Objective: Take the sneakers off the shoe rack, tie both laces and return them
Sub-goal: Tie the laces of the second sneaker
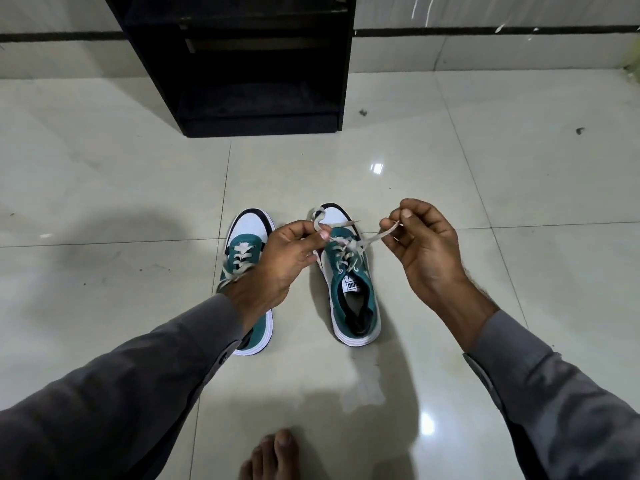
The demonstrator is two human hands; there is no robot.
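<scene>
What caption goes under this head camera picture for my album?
Both hands, left and right, pinch the right sneaker's lace on the floor before a shoe rack.

One brand label on a sneaker

The right sneaker point(349, 271) carries a white tongue label point(352, 285) reading "PUMA", seen upside down; no other text is legible.

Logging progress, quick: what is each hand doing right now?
Left hand: pinching a loop of the right sneaker's lace.
Right hand: pinching the other end of that lace, pulled out to the side.
</scene>
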